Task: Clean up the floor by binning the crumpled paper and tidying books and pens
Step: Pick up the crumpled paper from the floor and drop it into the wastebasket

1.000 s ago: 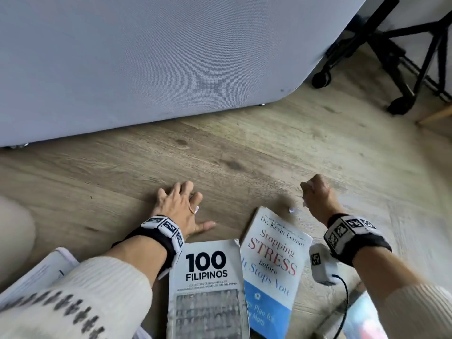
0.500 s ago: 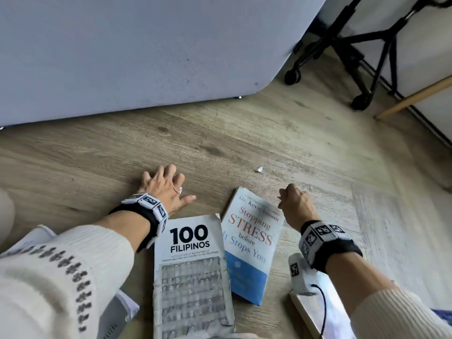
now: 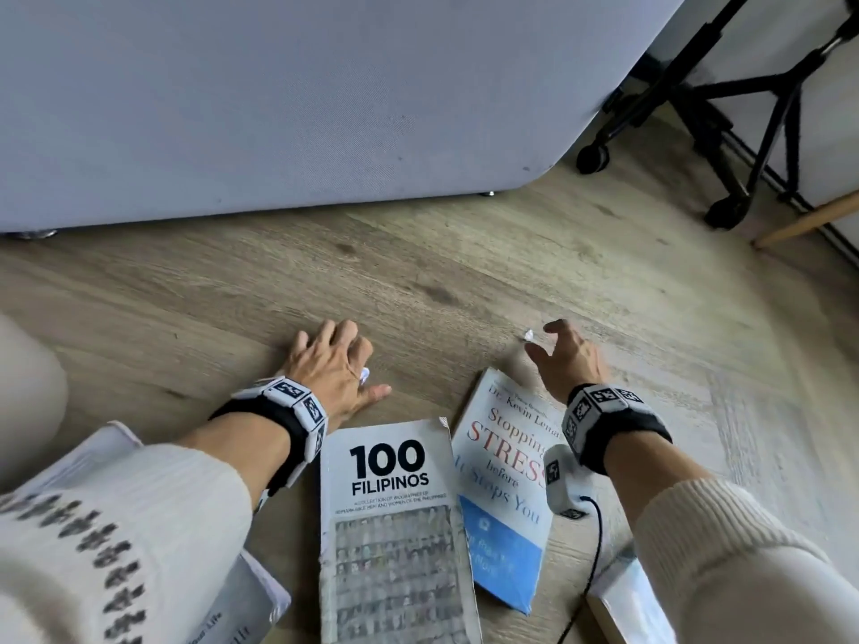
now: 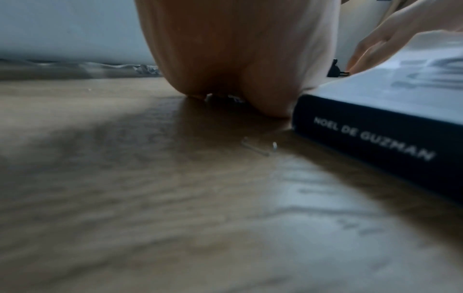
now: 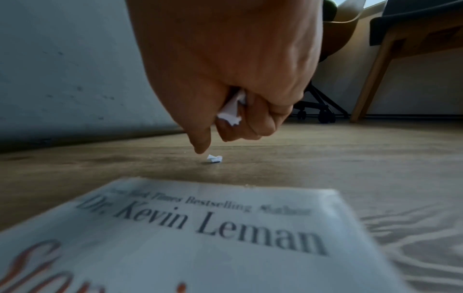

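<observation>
Head view, nearest: a grey book [image 3: 395, 527] titled "100 FILIPINOS" lies flat on the floor [image 3: 465, 281]; its dark spine reads "NOEL DE GUZMAN" in the left wrist view.
Beside it, right: a white-and-blue book [image 3: 502, 495] lies askew, touching the first — "Dr. Kevin Leman", "Stopping STRESS before It Stops You", with a "Bestselling" line above that is too blurred to read in full.
Left hand [image 3: 332, 369]: fingers spread, pressed on the floor just beyond the grey book, probably as a prop for leaning forward; a white bit shows at its knuckles, unclear what.
Right hand [image 3: 564, 353]: outer fingers curled round a paper wad [image 5: 231, 111], forefinger and thumb free — likely so the hand can pinch another piece.
Paper scrap [image 3: 528, 336]: on the floor just off the forefinger tip, not yet touched.
Farthest: a grey upholstered panel [image 3: 302, 95] and black wheeled stand legs [image 3: 697, 95] at far right.
</observation>
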Demonstrator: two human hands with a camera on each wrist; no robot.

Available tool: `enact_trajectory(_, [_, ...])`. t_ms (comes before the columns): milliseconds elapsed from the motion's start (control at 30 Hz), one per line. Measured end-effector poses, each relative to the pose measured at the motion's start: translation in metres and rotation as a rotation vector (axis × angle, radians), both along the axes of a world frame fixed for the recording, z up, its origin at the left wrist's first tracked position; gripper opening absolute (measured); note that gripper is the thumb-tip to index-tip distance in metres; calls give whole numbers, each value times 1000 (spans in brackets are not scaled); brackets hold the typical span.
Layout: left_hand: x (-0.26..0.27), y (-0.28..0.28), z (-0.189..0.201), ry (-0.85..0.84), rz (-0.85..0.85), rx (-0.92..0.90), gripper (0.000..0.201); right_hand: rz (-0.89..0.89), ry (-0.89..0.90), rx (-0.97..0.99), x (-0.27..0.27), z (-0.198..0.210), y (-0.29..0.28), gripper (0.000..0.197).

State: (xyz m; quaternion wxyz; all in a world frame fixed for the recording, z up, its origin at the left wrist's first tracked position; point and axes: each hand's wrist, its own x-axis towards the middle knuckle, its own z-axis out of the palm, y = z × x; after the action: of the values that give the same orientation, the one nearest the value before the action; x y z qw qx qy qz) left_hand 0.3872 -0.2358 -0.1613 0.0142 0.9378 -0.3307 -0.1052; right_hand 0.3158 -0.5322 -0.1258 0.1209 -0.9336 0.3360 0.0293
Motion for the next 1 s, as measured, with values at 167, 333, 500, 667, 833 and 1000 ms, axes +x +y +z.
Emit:
enact_trajectory(167, [2, -1, 3, 87, 26, 18, 55, 1, 36, -95, 23, -14, -12, 32])
enact_trajectory(333, [2, -1, 3, 86, 40, 9, 54, 84, 42, -230, 25, -14, -12, 14])
enact_trajectory(500, [1, -4, 6, 84, 59, -5, 49, 70, -113, -75, -9, 6, 25, 24])
enact_trajectory(667, [-1, -8, 25, 215, 141, 34, 38, -103, -342, 258, -87, 21, 64, 34])
enact_trajectory(833, [-19, 32, 42, 244, 257, -64, 32, -231, -374, 670, -129, 30, 91, 50])
enact_trajectory(1000, [-42, 80, 98, 167, 301, -270, 32, -131, -402, 925, -104, 92, 153, 22])
